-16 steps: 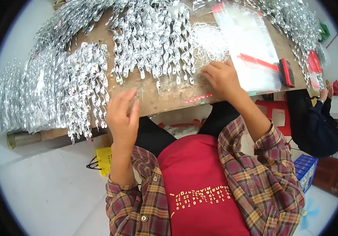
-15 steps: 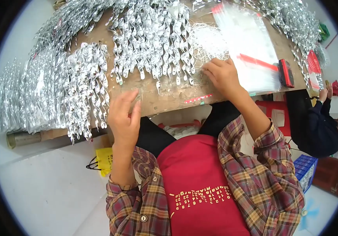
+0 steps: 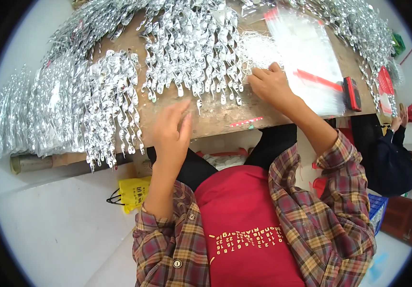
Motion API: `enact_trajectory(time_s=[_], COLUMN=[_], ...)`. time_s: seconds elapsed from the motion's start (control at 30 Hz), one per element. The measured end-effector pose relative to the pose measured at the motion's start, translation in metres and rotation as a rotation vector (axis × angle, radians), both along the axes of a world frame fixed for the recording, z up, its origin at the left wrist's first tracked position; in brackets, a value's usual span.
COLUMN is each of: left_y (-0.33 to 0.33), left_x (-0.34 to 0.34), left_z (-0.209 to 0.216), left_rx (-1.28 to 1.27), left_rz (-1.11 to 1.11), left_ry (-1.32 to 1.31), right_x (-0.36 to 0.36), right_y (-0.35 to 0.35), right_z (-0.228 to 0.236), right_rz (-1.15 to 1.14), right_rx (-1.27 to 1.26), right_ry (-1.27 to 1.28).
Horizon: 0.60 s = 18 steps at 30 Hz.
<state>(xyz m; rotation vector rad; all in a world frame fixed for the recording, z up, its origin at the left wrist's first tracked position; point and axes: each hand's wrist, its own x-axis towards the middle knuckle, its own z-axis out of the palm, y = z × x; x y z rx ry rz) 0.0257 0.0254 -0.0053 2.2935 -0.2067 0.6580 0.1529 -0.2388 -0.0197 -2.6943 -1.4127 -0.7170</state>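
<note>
My left hand (image 3: 172, 126) hovers over the front of the wooden table, slightly blurred, thumb apart from the stretched fingers, with nothing visible in it. Just beyond it hang the lower ends of a bundle of silver twisted foil strips (image 3: 191, 52). My right hand (image 3: 272, 87) is at the lower edge of a tangle of thin white strings (image 3: 259, 50). Its fingers are bent and drawn together; whatever lies between their tips is hidden. A smaller bundle of foil spirals (image 3: 112, 95) droops over the table edge on the left.
Clear plastic bags with red strips (image 3: 306, 52) are stacked on the right, beside a red-and-black box-shaped device (image 3: 352, 93). A red dotted strip (image 3: 245, 122) lies near the table's front edge (image 3: 206, 134). More silver foil (image 3: 38, 110) covers the far left. Another person (image 3: 390, 160) sits at right.
My left hand has moved right over the table. The right hand stays beside the strings, its fingers more curled. The whole view has shifted slightly.
</note>
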Motion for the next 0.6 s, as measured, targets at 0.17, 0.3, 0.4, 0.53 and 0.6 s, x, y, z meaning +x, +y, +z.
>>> enact_trajectory(time_s=[0.17,0.3,0.4,0.53,0.6], left_y=[0.006,0.002,0.0,-0.004,-0.003], left_x=[0.043,0.081,0.102,0.117,0.119], left_z=[0.012,0.021,0.015,0.006,0.006], left_rx=[0.117,0.171,0.339,0.484,0.507], left_rz=[0.103,0.087,0.201,0.208,0.199], left_ry=[-0.007,-0.125,-0.173,-0.096,0.021], right_x=[-0.053,-0.078,-0.088,-0.091,-0.091], right_y=[0.001,0.003,0.003,0.003,0.0], right_z=[0.02,0.024,0.024,0.027,0.026], right_rz=[-0.04,-0.033,-0.137,-0.135,-0.168], right_rx=[0.149,0.258,0.628,0.962,1.264], right_ry=[0.223,0.42,0.768,0.934,1.268])
